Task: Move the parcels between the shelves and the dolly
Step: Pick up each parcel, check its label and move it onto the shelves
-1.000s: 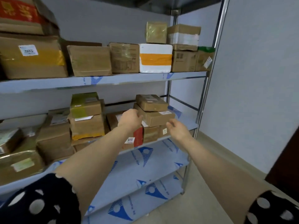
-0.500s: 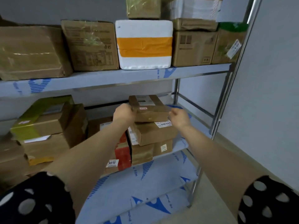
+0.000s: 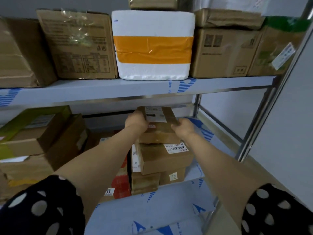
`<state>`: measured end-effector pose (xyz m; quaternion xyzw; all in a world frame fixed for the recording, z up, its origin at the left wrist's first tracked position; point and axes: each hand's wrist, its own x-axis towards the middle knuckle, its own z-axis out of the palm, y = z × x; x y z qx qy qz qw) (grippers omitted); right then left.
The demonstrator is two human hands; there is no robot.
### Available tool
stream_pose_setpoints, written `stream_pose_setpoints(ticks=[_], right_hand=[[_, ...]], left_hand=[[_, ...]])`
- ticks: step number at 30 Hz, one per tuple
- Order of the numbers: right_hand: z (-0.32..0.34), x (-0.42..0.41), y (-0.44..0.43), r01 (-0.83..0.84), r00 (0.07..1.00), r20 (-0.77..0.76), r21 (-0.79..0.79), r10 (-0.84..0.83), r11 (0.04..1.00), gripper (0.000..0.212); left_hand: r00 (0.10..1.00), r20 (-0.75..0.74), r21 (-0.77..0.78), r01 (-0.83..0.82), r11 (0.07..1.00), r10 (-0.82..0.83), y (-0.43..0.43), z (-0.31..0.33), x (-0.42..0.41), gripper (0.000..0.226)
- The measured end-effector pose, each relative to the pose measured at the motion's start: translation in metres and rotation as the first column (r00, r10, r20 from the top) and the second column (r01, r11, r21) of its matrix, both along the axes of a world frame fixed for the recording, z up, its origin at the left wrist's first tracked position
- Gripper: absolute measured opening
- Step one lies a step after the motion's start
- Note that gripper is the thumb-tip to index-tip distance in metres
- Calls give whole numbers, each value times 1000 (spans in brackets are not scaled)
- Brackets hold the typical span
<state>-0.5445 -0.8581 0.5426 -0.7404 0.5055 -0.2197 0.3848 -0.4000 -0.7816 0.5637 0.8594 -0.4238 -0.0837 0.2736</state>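
A small brown cardboard parcel (image 3: 159, 126) with a white label tops a stack on the middle shelf (image 3: 198, 167). My left hand (image 3: 136, 122) grips its left side and my right hand (image 3: 183, 128) grips its right side. Its far end is tilted up. Under it lies a wider brown parcel (image 3: 164, 158) with a barcode label, on top of two smaller boxes (image 3: 171, 177). My fingertips are hidden behind the parcel. No dolly is in view.
The upper shelf (image 3: 101, 92) carries a white foam box with orange tape (image 3: 153, 46) between brown cartons. Left on the middle shelf stand stacked cartons (image 3: 42, 138) and a red box (image 3: 121, 182). A steel upright (image 3: 264, 119) and the wall are at right.
Both hands reached forward from in front of the stack and took hold of the top parcel on either side. It now tilts up at its far end. The camera moved closer.
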Motion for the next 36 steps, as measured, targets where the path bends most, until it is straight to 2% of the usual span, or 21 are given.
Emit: stream_pose_setpoints(ticks=[3, 6, 7, 10, 11, 16, 18, 22, 25, 27, 31, 36], right_hand=[[0, -7, -5, -26, 983, 185, 55, 15, 998, 48], [8, -22, -1, -62, 952, 307, 126, 21, 990, 64], [9, -27, 2, -85, 937, 348, 142, 31, 986, 60], [11, -42, 20, -165, 911, 400, 138, 97, 977, 25], [10, -45, 27, -185, 902, 415, 125, 118, 975, 21], [4, -50, 93, -326, 880, 399, 118, 255, 938, 42], [-5, -45, 133, -408, 856, 406, 150, 320, 901, 46], [-18, -39, 216, -584, 763, 487, 237, 425, 777, 35], [-30, -37, 272, -670, 714, 496, 280, 494, 688, 60], [-41, -34, 311, -705, 697, 471, 315, 540, 635, 69], [-59, -23, 401, -752, 658, 453, 431, 602, 498, 42], [-70, -12, 553, -788, 590, 428, 491, 685, 371, 29]], left_hand=[[997, -60, -73, -60, 996, 55, 7, 2, -9, 16], [985, -128, -140, -135, 981, 117, 20, 9, -27, 10], [978, -155, -158, -163, 974, 138, 27, 12, -35, 9], [955, -215, -169, -243, 955, 205, 58, 19, -61, 15], [946, -226, -160, -270, 950, 231, 72, 20, -69, 19], [856, -247, -103, -489, 866, 454, 168, 21, -104, 36], [806, -253, -108, -572, 813, 534, 216, 17, -113, 34], [686, -207, -58, -720, 691, 698, 310, 5, -130, 41], [628, -128, 20, -772, 635, 767, 371, -9, -147, 39], [601, -77, 71, -793, 605, 796, 411, -23, -156, 36], [566, 21, 112, -821, 561, 824, 500, -48, -174, 20], [601, 172, 129, -799, 587, 781, 643, -65, -201, 28]])
